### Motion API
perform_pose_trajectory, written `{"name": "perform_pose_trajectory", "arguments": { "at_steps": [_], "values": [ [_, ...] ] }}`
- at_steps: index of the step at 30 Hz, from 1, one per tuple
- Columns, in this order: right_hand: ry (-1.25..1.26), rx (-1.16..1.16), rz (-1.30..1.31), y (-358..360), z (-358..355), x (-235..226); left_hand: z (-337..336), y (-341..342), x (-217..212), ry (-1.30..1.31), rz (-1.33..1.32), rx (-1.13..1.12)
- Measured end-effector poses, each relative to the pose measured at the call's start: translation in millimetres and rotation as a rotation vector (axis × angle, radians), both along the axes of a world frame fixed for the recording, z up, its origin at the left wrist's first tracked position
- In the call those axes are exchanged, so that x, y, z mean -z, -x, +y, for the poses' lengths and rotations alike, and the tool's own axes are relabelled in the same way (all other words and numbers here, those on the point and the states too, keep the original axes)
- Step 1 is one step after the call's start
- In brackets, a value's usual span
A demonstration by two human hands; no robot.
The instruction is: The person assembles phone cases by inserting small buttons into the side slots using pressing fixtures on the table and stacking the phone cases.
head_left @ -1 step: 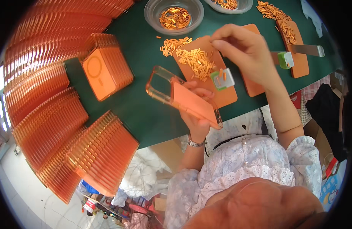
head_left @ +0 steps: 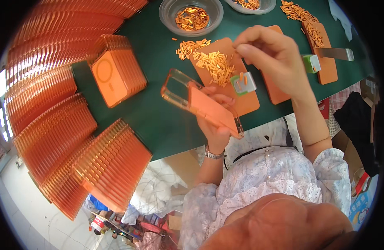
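Note:
My left hand (head_left: 215, 127) is closed round a phone case (head_left: 213, 109) with clear orange edges and an orange back, held tilted above the table's near edge. Up and to the right, my right hand (head_left: 272, 56) has thumb and forefinger pinched together; anything between them is too small to make out. Below those fingertips lies an orange flat pad (head_left: 247, 104), with a heap of small golden-orange pieces (head_left: 217, 66) on it. A small white and green holder (head_left: 243, 83) sits on the pad, a few pieces on its top.
Long rows of orange phone cases (head_left: 54, 141) line the left side, with a shorter stack (head_left: 119, 73) nearer the middle. Clear bowls (head_left: 167, 25) of pieces stand at the back of the green table (head_left: 158, 137). Another pad (head_left: 328, 75) lies at right under a metal strip (head_left: 337, 54).
My right hand has shifted slightly to the right, its fingertips still pinched. The phone case stays in my left hand, almost unmoved.

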State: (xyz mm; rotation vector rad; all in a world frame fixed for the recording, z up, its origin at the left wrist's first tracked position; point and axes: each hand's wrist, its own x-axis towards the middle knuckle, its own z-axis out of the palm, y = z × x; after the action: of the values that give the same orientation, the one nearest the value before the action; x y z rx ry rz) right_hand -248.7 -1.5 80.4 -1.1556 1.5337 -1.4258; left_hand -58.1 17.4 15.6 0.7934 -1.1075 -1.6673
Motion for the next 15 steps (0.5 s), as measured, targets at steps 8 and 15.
{"name": "perform_pose_trajectory", "arguments": {
  "at_steps": [8,15],
  "values": [
    [0.191,-0.262,0.248,-5.5,5.7,-18.2,1.6,-9.2,-5.5,-0.067,-0.064,0.206],
    [0.019,-0.375,0.209,-2.6,5.9,-26.5,5.0,-12.3,-18.4,-0.203,-0.038,0.310]
  ]
}}
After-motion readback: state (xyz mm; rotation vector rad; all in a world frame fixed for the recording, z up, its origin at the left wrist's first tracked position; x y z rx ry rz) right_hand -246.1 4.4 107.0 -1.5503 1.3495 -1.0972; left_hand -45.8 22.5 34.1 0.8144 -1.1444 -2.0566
